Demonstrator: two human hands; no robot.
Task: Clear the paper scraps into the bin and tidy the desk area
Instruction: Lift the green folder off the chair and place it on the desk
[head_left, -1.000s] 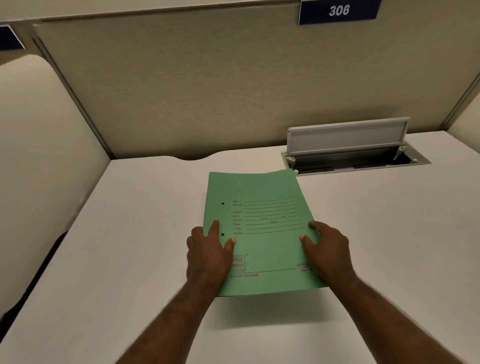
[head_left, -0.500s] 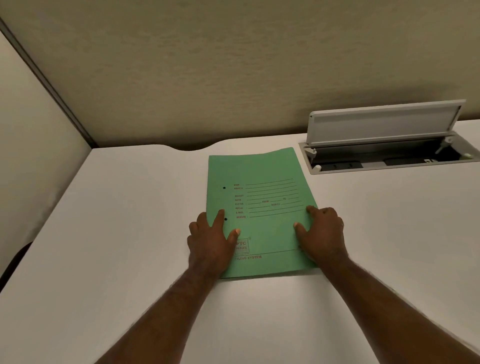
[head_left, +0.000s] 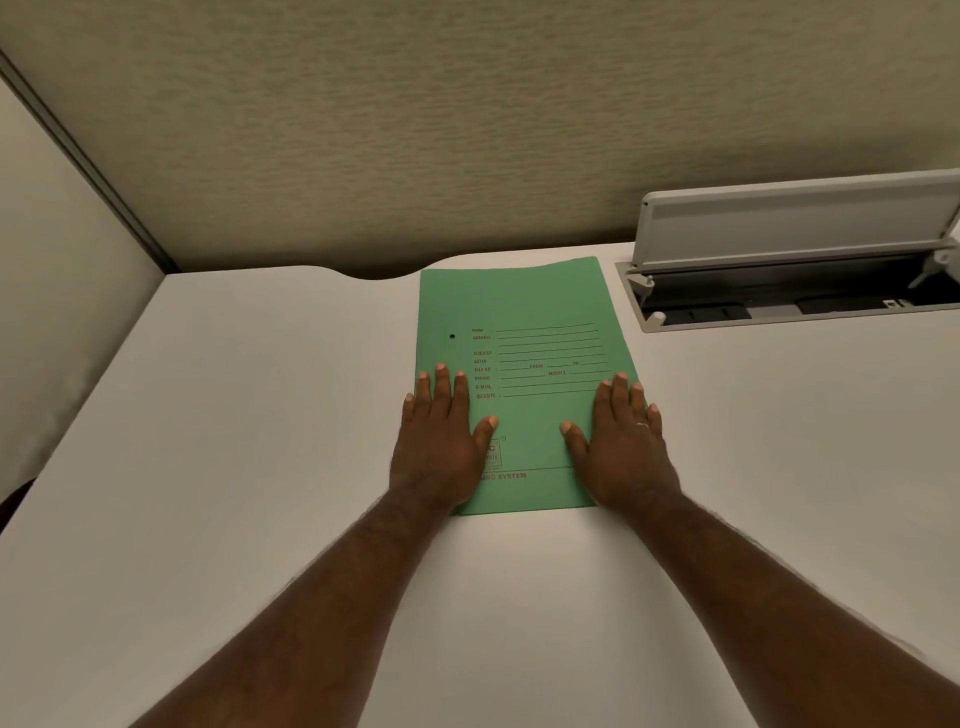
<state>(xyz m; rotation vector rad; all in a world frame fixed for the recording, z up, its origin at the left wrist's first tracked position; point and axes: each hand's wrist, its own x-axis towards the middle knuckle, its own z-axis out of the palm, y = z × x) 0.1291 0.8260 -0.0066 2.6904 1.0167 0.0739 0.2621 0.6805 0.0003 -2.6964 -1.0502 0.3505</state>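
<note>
A green file folder (head_left: 524, 312) with red printed lines lies flat on the white desk (head_left: 234, 415), its far edge near the desk's back cutout. My left hand (head_left: 441, 431) rests palm down on the folder's near left edge, fingers spread. My right hand (head_left: 626, 441) lies flat on the near right edge, also with fingers apart. Neither hand grips the folder. No paper scraps and no bin are in view.
A grey cable hatch (head_left: 789, 270) set into the desk at the back right stands with its lid raised. Beige partition walls (head_left: 467, 130) close off the back and left. A curved cutout (head_left: 379, 273) notches the desk's rear edge.
The folder came down from slightly raised in both hands to flat on the desk and slid farther back. Both hands went from gripping its edges to lying flat on it.
</note>
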